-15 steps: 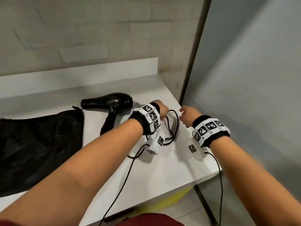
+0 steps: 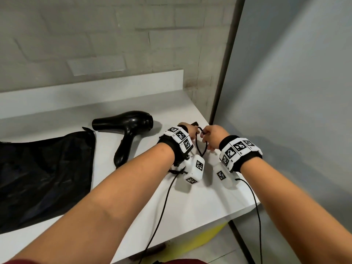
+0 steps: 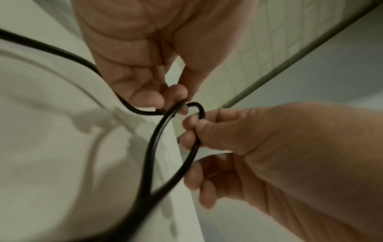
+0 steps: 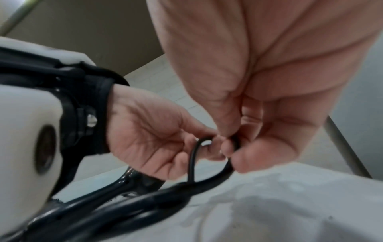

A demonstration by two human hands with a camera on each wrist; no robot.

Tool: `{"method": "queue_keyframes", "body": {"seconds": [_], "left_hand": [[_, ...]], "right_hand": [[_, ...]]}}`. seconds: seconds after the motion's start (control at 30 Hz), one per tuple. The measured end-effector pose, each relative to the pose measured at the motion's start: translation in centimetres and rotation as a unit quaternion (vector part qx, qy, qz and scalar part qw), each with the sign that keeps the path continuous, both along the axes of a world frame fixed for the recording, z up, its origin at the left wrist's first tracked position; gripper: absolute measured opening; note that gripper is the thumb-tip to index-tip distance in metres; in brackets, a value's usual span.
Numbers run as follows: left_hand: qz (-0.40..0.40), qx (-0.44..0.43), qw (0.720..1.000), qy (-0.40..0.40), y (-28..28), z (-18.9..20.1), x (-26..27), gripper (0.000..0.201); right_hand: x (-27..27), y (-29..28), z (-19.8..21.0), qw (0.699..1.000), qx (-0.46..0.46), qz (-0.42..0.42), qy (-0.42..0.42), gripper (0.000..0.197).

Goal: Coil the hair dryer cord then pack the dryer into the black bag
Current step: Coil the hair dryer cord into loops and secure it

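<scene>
Both hands [image 3: 279, 147] pinch cord [image 3: 157, 140] loop between grips.

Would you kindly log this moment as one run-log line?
step: coiling cord | left hand: pinches loop | right hand: pinches loop | hair dryer: on counter | black bag: unpacked

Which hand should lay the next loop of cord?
Probably the right hand: it pinches the cord on the loop's free side, while the left hand pins the crossing and is best kept there.
</scene>
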State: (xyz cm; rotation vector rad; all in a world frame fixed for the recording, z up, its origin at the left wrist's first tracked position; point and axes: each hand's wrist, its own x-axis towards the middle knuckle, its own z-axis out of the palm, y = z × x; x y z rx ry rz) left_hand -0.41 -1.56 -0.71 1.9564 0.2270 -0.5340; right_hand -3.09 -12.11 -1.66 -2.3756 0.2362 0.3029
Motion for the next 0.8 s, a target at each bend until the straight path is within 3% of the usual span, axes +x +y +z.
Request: {"method": "queue_keyframes", "body": {"seconds": [0.1, 0.17, 0.3, 0.43, 0.63, 0.73, 0.8], "left_hand": [[0.005, -0.018, 0.998, -0.057, 0.8, 1.8, -0.6, 0.012], [-0.009, -0.018, 0.991, -0.131, 1.5, 2.6, -1.3, 0.011], [-0.082, 0.114, 0.958, -0.249, 3.3, 3.5, -3.6, 0.021], [-0.126, 0.195, 0.943, -0.241, 3.8, 3.7, -4.2, 0.023], [-0.133, 0.13, 0.959, -0.215, 3.9, 3.5, -3.0, 0.017], [-0.139, 0.033, 0.966, -0.216, 4.2, 3.6, -2.7, 0.013], [-0.137, -0.018, 0.968, -0.211, 4.2, 3.6, -2.8, 0.02]], "right_hand": [[-0.1, -0.7, 0.2, 0.999, -0.028, -0.017, -0.017, 0.029], [-0.1, -1.7, 0.5, 0.999, -0.038, -0.03, -0.011, 0.022], [0.2, -3.4, 1.7, 0.993, 0.006, -0.085, -0.079, 0.029], [-0.4, -2.1, 3.4, 0.98, 0.066, -0.049, -0.184, 0.017], [-2.4, 0.0, 4.3, 0.96, 0.007, 0.097, -0.262, 0.014], [-2.3, -0.3, 4.1, 0.954, -0.064, 0.165, -0.242, 0.016], [-2.1, -0.6, 3.9, 0.956, -0.057, 0.187, -0.218, 0.014]]}}
